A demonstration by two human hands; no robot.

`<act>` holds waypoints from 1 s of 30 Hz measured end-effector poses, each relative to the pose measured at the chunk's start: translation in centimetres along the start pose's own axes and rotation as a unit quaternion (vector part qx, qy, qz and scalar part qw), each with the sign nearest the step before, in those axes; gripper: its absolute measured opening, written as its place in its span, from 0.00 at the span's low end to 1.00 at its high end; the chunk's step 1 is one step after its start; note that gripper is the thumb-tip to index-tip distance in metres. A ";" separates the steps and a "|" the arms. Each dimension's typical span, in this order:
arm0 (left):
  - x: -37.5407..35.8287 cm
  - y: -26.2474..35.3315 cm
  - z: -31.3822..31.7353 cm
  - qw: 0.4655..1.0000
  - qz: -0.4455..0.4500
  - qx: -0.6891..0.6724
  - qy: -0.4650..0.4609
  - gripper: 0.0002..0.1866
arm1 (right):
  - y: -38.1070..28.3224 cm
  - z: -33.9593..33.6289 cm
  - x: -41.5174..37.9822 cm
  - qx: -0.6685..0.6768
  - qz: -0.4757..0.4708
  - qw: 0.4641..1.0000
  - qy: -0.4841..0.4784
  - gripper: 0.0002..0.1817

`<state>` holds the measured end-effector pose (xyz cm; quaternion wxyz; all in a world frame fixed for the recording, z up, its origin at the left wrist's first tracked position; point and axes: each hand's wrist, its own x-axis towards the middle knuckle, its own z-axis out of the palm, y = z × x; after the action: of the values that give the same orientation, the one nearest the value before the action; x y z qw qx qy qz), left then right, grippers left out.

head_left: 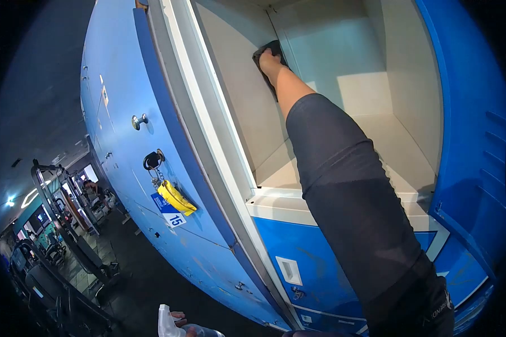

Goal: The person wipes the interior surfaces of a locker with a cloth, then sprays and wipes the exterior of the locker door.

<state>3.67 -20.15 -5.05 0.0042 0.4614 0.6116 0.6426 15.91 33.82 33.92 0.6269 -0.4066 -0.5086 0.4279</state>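
Note:
My right hand point(270, 60) is deep inside an open locker point(312, 64), closed on a dark cloth point(275, 47) and pressing it to the left inner wall near the back corner. A black sleeve covers most of that arm. At the bottom edge of the view, my left hand point(180, 319) is wrapped round a spray bottle point(164, 323) with a white trigger head and a clear body. Only a few of its fingers show, and the bottle is partly cut off.
The blue locker door point(469, 112) stands swung out to the right. Light blue lockers point(129, 185) run along the left, with a padlock point(152, 161), a yellow key fob point(176, 197) and a tag marked 15. Gym machines point(67, 224) and a person point(91, 186) are farther back.

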 end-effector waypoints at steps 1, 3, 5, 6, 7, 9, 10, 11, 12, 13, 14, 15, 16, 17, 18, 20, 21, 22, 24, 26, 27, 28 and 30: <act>0.0 -0.1 0.0 1.000 -0.004 -0.005 0.002 0.41 | -0.6 -0.3 -1.0 -0.032 -0.031 0.999 -0.005 0.36; 0.0 0.0 0.0 1.000 -0.007 0.004 -0.005 0.42 | -3.5 -1.3 -4.8 -0.098 -0.092 0.991 -0.017 0.35; -0.1 0.2 0.2 1.000 -0.007 0.005 -0.010 0.42 | -6.4 -1.4 -6.7 -0.080 -0.276 0.951 -0.109 0.35; -0.1 0.4 0.5 1.000 -0.004 0.001 -0.011 0.42 | -8.2 -1.5 -8.3 -0.076 -0.330 0.933 -0.121 0.35; 0.0 0.6 0.7 1.000 0.001 -0.002 -0.012 0.42 | -9.5 -1.0 -9.7 -0.072 -0.382 0.912 -0.132 0.36; 0.1 0.3 0.9 1.000 0.012 -0.008 -0.024 0.41 | -12.0 5.4 -10.2 -0.133 -0.460 0.862 0.166 0.35; 0.2 0.2 1.0 0.999 0.018 -0.012 -0.030 0.41 | -12.3 4.7 -10.1 -0.124 -0.482 0.862 0.098 0.35; 0.2 0.2 1.4 0.999 0.010 -0.027 -0.019 0.39 | -12.8 3.2 -10.3 -0.115 -0.502 0.857 0.028 0.35; 0.2 0.3 1.8 0.999 0.001 -0.042 -0.009 0.37 | -13.0 2.0 -10.5 -0.105 -0.519 0.847 -0.042 0.35; 0.2 0.5 2.1 0.998 -0.008 -0.057 0.002 0.36 | -12.9 1.5 -10.5 -0.096 -0.514 0.851 -0.047 0.35; 0.3 0.9 2.3 0.997 -0.029 -0.073 -0.009 0.34 | -12.9 1.1 -10.6 -0.087 -0.511 0.854 -0.053 0.35; 0.4 1.6 2.5 0.995 -0.049 -0.088 -0.020 0.32 | -12.7 0.7 -10.7 -0.077 -0.507 0.856 -0.059 0.35; 0.6 1.9 2.6 0.992 -0.069 -0.103 -0.029 0.31 | -12.8 0.5 -10.2 -0.090 -0.501 0.860 -0.047 0.36; 0.7 1.3 2.5 0.993 -0.070 -0.092 -0.029 0.29 | -12.8 0.3 -9.5 -0.103 -0.471 0.875 -0.045 0.36; 0.7 0.4 2.2 0.994 -0.072 -0.081 -0.029 0.28 | -12.7 0.8 -7.9 -0.098 -0.462 0.881 -0.029 0.36; 1.1 -0.4 2.3 0.995 -0.060 -0.073 -0.024 0.28 | -10.8 1.3 -5.3 -0.052 -0.445 0.894 0.003 0.35; 1.4 -0.5 2.4 0.996 -0.047 -0.074 -0.020 0.28 | -9.1 0.5 -4.9 -0.011 -0.436 0.900 0.019 0.35; 1.6 -0.6 2.6 0.996 -0.034 -0.077 -0.016 0.28 | -7.5 0.5 -3.4 -0.011 -0.391 0.920 0.031 0.35; 2.0 -0.7 2.9 0.997 -0.041 -0.060 -0.001 0.29 | -4.5 0.0 -0.4 0.022 -0.270 0.962 -0.029 0.35; 2.2 -1.3 2.9 0.999 -0.037 -0.039 0.001 0.30 | -2.6 -1.7 2.3 0.089 -0.110 0.975 -0.169 0.34; 2.4 -2.1 2.9 0.999 -0.029 -0.027 -0.004 0.31 | -2.1 -2.5 3.5 0.121 -0.029 0.964 -0.234 0.34; 2.5 -2.7 3.0 1.000 -0.020 -0.016 -0.009 0.32 | -2.3 -2.6 3.2 0.122 -0.032 0.964 -0.233 0.34; 2.7 -2.6 3.7 0.999 -0.015 -0.040 -0.011 0.34 | -3.8 -1.3 0.9 0.094 -0.125 0.974 -0.166 0.34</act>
<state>2.87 -15.05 -6.10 0.0391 0.4586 0.5925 0.6611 17.79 33.45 37.60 0.6177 -0.2027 -0.6095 0.4537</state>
